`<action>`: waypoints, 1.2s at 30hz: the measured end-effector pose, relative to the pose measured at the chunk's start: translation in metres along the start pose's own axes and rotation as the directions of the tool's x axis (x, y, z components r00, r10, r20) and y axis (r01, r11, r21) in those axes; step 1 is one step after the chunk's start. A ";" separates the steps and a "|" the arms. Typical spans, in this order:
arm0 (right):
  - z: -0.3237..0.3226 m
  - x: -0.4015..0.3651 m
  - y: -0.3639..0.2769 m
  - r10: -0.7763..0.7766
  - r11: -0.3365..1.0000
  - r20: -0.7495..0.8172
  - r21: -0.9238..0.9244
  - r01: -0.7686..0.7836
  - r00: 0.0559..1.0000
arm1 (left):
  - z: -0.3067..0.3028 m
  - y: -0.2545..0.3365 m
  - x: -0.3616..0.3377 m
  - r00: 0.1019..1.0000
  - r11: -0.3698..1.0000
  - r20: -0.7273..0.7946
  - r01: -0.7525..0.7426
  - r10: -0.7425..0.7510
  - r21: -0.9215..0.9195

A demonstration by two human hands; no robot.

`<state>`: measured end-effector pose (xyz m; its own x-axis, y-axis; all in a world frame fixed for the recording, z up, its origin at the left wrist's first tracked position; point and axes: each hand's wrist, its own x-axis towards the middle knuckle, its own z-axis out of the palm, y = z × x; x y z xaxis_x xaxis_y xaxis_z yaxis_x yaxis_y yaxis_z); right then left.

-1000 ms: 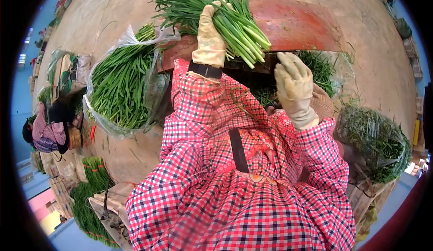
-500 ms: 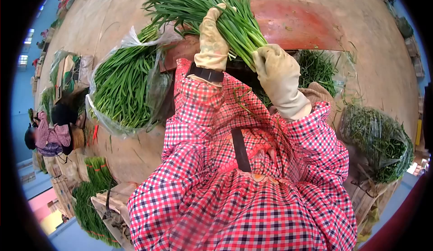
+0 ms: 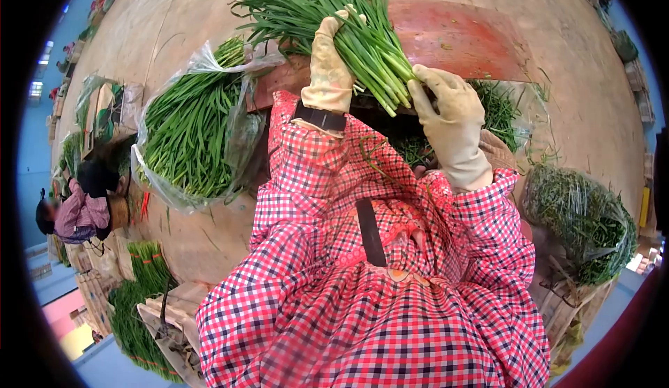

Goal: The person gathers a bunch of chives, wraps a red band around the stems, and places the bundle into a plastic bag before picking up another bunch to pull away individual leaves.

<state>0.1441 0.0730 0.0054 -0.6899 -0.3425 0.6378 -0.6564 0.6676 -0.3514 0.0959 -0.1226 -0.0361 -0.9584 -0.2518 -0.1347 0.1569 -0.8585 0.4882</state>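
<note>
A thick bunch of garlic chives is in my gloved left hand, its fingers wrapped round the stems. The green leaves fan out to the upper left, and the pale cut ends point down to the right. At the right edge of these stems, my gloved right hand has its thumb and forefinger tips pinched close together, with a dark gap behind them. Under the bunch lies a red board. Below the right hand, loose green trimmings show in a dark space.
To my left stands a clear plastic bag of chives. Bagged greens are on the right, and more trimmings lie beside the board. Banded bunches rest at lower left by a wooden crate. Another person sits at far left.
My right hand has shifted right and slightly down from the stem ends, uncovering them, and its thumb now shows apart from the palm. The left hand keeps its hold on the bunch.
</note>
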 end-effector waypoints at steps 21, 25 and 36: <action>-0.002 -0.007 -0.011 -0.165 0.972 0.100 -0.154 0.179 0.981 | 0.003 -0.006 -0.010 0.978 0.939 0.185 0.147 -0.092 -0.310; -0.002 -0.009 -0.005 -0.151 0.986 0.121 -0.054 0.158 0.981 | -0.006 -0.006 -0.004 0.970 0.956 0.242 0.099 -0.031 -0.276; -0.035 0.024 -0.012 0.159 0.972 0.235 0.131 -0.193 0.959 | 0.003 0.006 -0.011 0.882 0.982 0.470 0.107 -0.024 -0.152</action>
<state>0.1458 0.0800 0.0486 -0.8375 -0.3779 0.3947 -0.5451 0.6285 -0.5548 0.1063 -0.1242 -0.0293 -0.9615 0.0079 0.2748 0.0877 -0.9385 0.3338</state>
